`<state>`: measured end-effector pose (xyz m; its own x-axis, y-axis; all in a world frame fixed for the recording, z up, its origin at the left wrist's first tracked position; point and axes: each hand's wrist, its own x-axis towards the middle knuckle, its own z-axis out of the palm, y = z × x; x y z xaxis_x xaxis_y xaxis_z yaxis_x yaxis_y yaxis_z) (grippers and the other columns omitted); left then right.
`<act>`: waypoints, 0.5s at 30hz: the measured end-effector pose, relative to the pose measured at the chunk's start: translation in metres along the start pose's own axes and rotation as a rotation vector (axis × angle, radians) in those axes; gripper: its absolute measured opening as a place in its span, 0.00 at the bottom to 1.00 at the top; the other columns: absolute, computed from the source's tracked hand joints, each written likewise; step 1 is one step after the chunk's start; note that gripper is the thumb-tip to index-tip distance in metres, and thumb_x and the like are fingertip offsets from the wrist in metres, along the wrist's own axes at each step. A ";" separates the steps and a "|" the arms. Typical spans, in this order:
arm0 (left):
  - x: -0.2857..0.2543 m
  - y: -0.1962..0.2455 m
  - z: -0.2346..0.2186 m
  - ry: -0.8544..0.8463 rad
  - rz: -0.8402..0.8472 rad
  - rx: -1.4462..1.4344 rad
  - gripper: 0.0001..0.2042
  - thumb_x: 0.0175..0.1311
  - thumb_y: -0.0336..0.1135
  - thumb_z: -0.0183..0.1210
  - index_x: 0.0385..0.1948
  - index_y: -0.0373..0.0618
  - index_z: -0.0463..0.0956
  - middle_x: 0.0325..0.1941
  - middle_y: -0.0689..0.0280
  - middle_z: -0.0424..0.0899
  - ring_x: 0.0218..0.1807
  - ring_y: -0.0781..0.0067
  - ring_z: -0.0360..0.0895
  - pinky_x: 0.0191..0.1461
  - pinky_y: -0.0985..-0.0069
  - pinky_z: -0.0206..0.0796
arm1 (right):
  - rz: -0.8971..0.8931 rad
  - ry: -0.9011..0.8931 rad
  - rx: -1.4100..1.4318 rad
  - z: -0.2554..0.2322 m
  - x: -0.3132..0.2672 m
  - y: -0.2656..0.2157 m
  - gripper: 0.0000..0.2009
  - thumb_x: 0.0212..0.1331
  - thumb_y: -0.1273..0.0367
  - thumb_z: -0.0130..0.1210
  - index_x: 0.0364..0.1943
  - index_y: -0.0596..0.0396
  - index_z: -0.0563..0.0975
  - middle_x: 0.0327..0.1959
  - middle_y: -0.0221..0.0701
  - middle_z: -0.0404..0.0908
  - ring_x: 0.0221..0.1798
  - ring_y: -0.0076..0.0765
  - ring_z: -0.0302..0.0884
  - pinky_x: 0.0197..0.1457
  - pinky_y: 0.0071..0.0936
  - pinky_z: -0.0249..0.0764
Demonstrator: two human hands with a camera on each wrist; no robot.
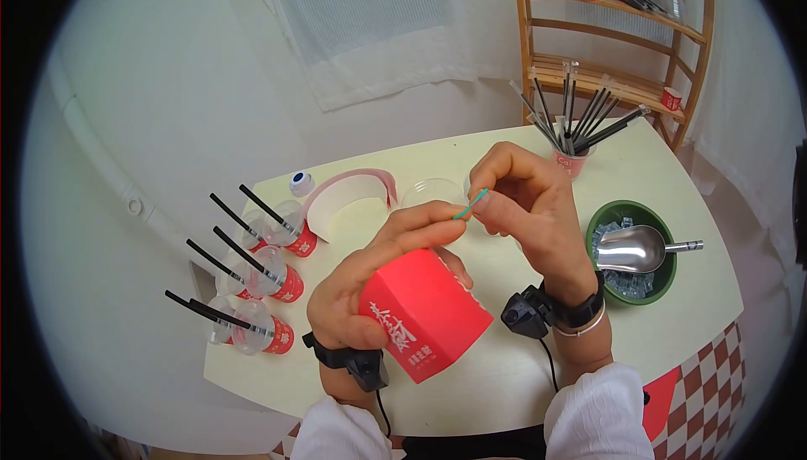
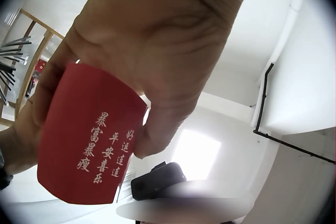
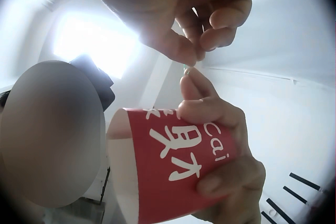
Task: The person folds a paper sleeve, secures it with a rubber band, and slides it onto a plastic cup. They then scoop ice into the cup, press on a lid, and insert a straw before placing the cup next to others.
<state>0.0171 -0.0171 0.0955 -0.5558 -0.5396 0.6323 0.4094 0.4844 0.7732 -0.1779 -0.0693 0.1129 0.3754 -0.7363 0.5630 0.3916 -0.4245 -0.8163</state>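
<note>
My left hand [image 1: 340,292] grips a red paper cup sleeve [image 1: 424,313] printed with white characters, tilted above the table. Its pale inside edge shows in the right wrist view. Between the thumb and index finger of my right hand [image 1: 542,208] is pinched a thin green strip [image 1: 472,205]. The strip's lower end meets the extended left fingertips, just above the sleeve. In the right wrist view both hands' fingertips come together at the strip, which is mostly hidden there. Behind the hands, a clear round lid or dish [image 1: 430,191] lies on the table.
Several clear cups [image 1: 252,325] with red sleeves and black straws stand at the left. A curved stack of pink-edged paper [image 1: 336,191] lies behind. On the right are a green bowl [image 1: 664,288] of ice with a metal scoop [image 1: 632,248] and a straw cup [image 1: 572,162]. A wooden shelf [image 1: 588,27] stands beyond.
</note>
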 end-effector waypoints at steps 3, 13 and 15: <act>-0.001 -0.003 0.000 -0.030 0.043 -0.149 0.48 0.46 0.54 0.64 0.59 0.19 0.55 0.65 0.50 0.51 0.49 0.52 0.74 0.49 0.63 0.67 | 0.034 -0.024 0.042 0.005 -0.001 -0.001 0.05 0.53 0.72 0.55 0.29 0.59 0.73 0.26 0.24 0.74 0.26 0.14 0.66 0.28 0.14 0.63; -0.003 -0.001 0.015 -0.080 0.124 -0.347 0.45 0.47 0.64 0.59 0.53 0.22 0.66 0.51 0.47 0.62 0.32 0.55 0.77 0.30 0.68 0.72 | 0.213 -0.048 0.766 0.002 0.009 0.020 0.04 0.58 0.71 0.49 0.29 0.55 0.68 0.23 0.29 0.72 0.26 0.24 0.71 0.24 0.16 0.63; -0.002 0.001 0.017 -0.033 0.148 -0.431 0.42 0.49 0.64 0.58 0.52 0.27 0.68 0.49 0.49 0.63 0.30 0.56 0.77 0.27 0.68 0.72 | 0.232 -0.209 0.908 -0.005 0.011 0.029 0.07 0.59 0.67 0.48 0.29 0.55 0.67 0.22 0.29 0.69 0.24 0.28 0.69 0.23 0.20 0.64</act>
<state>0.0066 -0.0041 0.0935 -0.4886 -0.4605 0.7411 0.7460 0.2201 0.6285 -0.1664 -0.0928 0.0946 0.6334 -0.6045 0.4831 0.7571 0.3551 -0.5484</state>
